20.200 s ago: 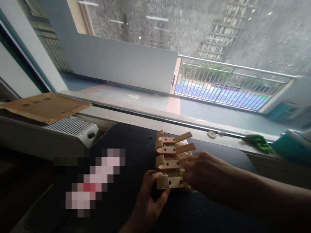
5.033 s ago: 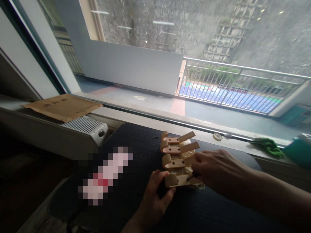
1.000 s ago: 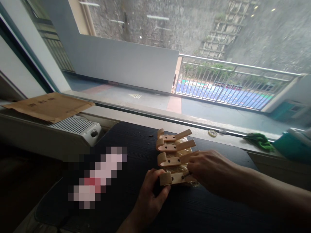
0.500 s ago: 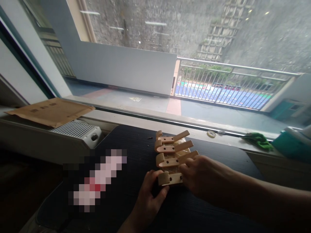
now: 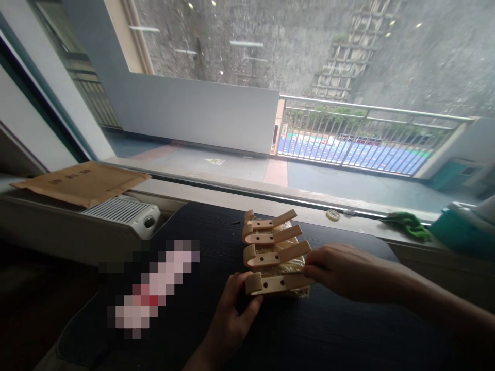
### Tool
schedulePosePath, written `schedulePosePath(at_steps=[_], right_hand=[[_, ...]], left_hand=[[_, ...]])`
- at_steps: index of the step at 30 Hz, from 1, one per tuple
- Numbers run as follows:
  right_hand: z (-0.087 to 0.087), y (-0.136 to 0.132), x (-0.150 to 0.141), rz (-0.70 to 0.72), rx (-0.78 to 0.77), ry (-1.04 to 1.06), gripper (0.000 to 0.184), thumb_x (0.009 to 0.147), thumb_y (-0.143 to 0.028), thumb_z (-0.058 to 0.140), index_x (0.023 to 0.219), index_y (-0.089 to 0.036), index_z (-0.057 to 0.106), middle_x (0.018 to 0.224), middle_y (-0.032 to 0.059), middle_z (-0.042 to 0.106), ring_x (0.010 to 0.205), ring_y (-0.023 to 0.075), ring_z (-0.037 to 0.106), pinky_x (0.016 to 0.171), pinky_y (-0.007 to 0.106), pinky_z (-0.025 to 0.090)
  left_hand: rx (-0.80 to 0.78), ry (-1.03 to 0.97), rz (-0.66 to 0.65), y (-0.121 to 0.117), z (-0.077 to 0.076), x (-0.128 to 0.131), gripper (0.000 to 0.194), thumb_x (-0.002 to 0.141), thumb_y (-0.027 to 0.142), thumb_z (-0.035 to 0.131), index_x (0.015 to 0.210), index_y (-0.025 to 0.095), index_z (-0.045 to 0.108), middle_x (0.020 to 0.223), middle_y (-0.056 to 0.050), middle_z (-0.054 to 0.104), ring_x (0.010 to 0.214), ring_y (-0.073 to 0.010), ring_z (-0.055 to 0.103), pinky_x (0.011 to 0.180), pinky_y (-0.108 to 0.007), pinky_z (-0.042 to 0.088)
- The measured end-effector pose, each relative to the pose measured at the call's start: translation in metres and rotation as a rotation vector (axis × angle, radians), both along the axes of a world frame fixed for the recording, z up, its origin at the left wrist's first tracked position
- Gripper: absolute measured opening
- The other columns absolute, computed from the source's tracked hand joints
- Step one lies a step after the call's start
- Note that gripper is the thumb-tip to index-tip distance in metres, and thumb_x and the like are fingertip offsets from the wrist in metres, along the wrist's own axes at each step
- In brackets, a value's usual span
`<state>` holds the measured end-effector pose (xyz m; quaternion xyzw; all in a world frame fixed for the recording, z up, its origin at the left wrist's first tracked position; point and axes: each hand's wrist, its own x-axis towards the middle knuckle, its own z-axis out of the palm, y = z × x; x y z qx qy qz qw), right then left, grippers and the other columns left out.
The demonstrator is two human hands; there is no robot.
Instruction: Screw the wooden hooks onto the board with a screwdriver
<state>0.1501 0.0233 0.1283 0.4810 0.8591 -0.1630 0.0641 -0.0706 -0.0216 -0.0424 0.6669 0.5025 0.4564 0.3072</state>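
Several pale wooden hooks (image 5: 270, 239) lie in a row on a dark table (image 5: 193, 226), over a clear plastic bag. My left hand (image 5: 232, 309) grips the curved left end of the nearest wooden hook (image 5: 276, 283), thumb pressed against it. My right hand (image 5: 344, 270) is closed in a pinch at that hook's right end. Whether something small sits in those fingers is hidden.
A pixelated object (image 5: 154, 288) lies on the table to the left. A radiator (image 5: 119, 211) with a brown envelope (image 5: 81, 180) stands further left. The windowsill holds a tape roll (image 5: 331, 215), a green cloth (image 5: 410, 225) and a teal box (image 5: 464, 234).
My right hand slid right from over the nearest hook's middle to its right end, uncovering the hook's screw holes. The left hand kept its grip.
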Motion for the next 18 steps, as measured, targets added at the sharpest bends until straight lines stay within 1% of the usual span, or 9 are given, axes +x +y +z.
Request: schedulePosePath(at_steps=[2,3,5,6,7,9,11,14,18], right_hand=[[-0.009,-0.009,0.013,-0.128,0.039,0.175,0.029,0.090,-0.035,0.037,0.086,-0.022,0.063,0.076,0.0007,0.066,0.067,0.0145,0.058,0.057,0.024,0.039],[-0.017,-0.013,0.021,-0.193,0.073,0.236,0.027,0.090,-0.035,0.038,0.092,-0.022,0.061,0.076,0.0003,0.066,0.065,0.0143,0.058,0.057,0.024,0.040],[-0.041,-0.019,0.035,-0.348,0.175,0.291,0.027,0.087,-0.041,0.043,0.098,-0.022,0.059,0.070,0.0002,0.065,0.060,0.0157,0.058,0.055,0.026,0.042],[-0.055,-0.020,0.040,-0.421,0.221,0.326,0.031,0.084,-0.045,0.047,0.100,-0.021,0.059,0.067,0.0007,0.065,0.058,0.0170,0.059,0.053,0.027,0.044],[-0.069,-0.021,0.044,-0.471,0.254,0.389,0.035,0.084,-0.046,0.048,0.104,-0.020,0.059,0.069,0.0021,0.066,0.061,0.0186,0.061,0.055,0.028,0.046],[-0.096,-0.021,0.046,-0.516,0.248,0.565,0.039,0.084,-0.048,0.049,0.108,-0.020,0.059,0.077,0.0047,0.069,0.070,0.0206,0.065,0.058,0.029,0.049],[-0.115,-0.020,0.042,-0.516,0.168,0.736,0.038,0.084,-0.047,0.049,0.106,-0.018,0.060,0.081,0.0062,0.070,0.075,0.0211,0.066,0.059,0.027,0.051],[-0.128,-0.021,0.031,-0.517,0.081,0.863,0.035,0.085,-0.046,0.048,0.099,-0.016,0.062,0.085,0.0076,0.070,0.080,0.0223,0.065,0.063,0.027,0.051],[-0.130,-0.025,0.025,-0.534,0.085,0.898,0.034,0.085,-0.046,0.049,0.095,-0.016,0.063,0.082,0.0064,0.069,0.082,0.0227,0.064,0.067,0.027,0.051]], left_hand=[[0.001,-0.025,0.021,-0.001,0.002,0.000,0.028,0.081,0.024,0.059,0.108,0.024,0.054,0.102,-0.005,0.061,0.098,-0.0221,0.059,0.088,-0.036,0.049],[0.005,-0.035,0.030,-0.001,0.003,0.001,0.030,0.079,0.023,0.060,0.109,0.024,0.054,0.102,-0.004,0.061,0.098,-0.0222,0.059,0.087,-0.035,0.049],[0.012,-0.036,0.043,-0.002,0.005,0.002,0.037,0.075,0.020,0.064,0.111,0.025,0.054,0.104,-0.004,0.061,0.099,-0.0223,0.060,0.087,-0.034,0.050],[0.011,-0.029,0.046,-0.003,0.006,0.002,0.041,0.074,0.019,0.065,0.112,0.026,0.054,0.105,-0.003,0.061,0.100,-0.0222,0.060,0.087,-0.034,0.050],[0.013,-0.022,0.049,-0.003,0.006,0.003,0.043,0.072,0.017,0.066,0.113,0.027,0.054,0.106,-0.003,0.061,0.101,-0.0221,0.060,0.087,-0.033,0.050],[0.010,-0.004,0.052,-0.004,0.008,0.005,0.044,0.072,0.015,0.066,0.113,0.028,0.054,0.107,-0.002,0.061,0.102,-0.0216,0.059,0.088,-0.033,0.050],[0.005,0.009,0.048,-0.004,0.009,0.006,0.042,0.074,0.015,0.065,0.112,0.029,0.055,0.107,-0.002,0.061,0.102,-0.0211,0.060,0.089,-0.032,0.050],[0.001,0.011,0.046,-0.003,0.008,0.007,0.039,0.075,0.015,0.064,0.111,0.029,0.055,0.106,-0.001,0.061,0.101,-0.0204,0.060,0.088,-0.031,0.050],[-0.006,0.020,0.046,-0.003,0.007,0.006,0.039,0.076,0.016,0.065,0.111,0.030,0.054,0.105,0.000,0.062,0.100,-0.0196,0.061,0.089,-0.030,0.050]])
